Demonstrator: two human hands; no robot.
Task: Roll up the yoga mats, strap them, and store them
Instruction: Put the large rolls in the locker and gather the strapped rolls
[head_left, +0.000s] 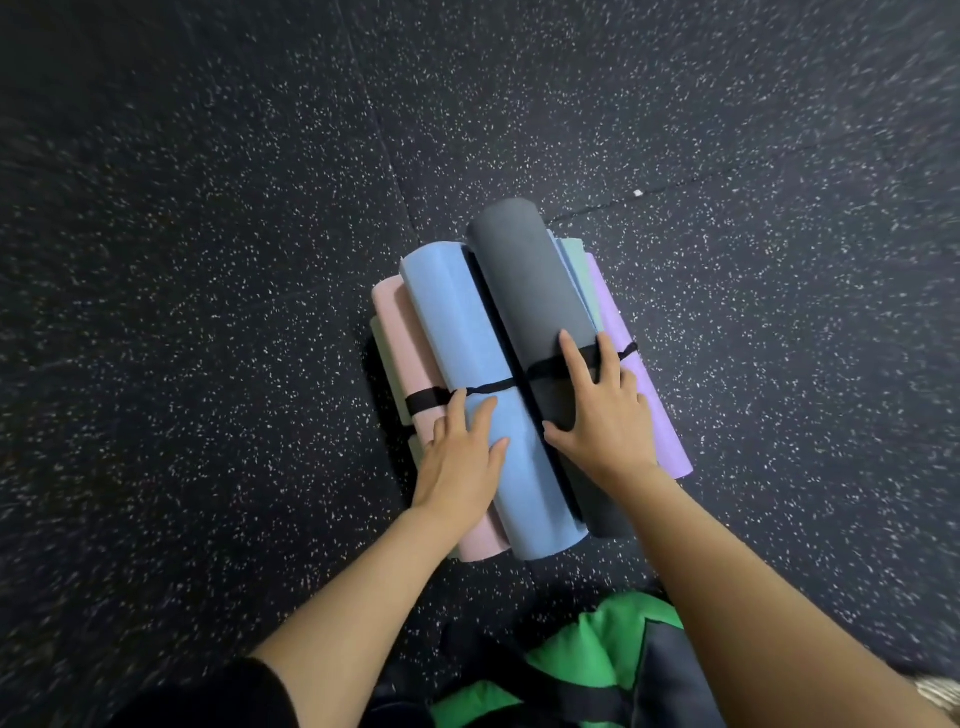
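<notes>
Strap (426, 400), black and thin, runs across a stack of rolled mats on the dark speckled floor (208, 260). On top lie a blue mat (467, 332) and a grey mat (524, 280), side by side and touching. A pink mat (400, 332) sits lower at the left edge of the stack and a purple mat (660, 415) lower at the right; a strip of green mat (576, 260) shows between grey and purple.

Left hand (460, 462) lies flat over the blue and pink mats, fingers straight and close together, gripping nothing, one fingertip touching the strap. Right hand (602, 415) lies flat on the grey mat, fingers spread, two of them across the strap, thumb down in the gap beside the blue mat; it grips nothing either. Green and black cloth (587, 649) shows at the bottom edge
</notes>
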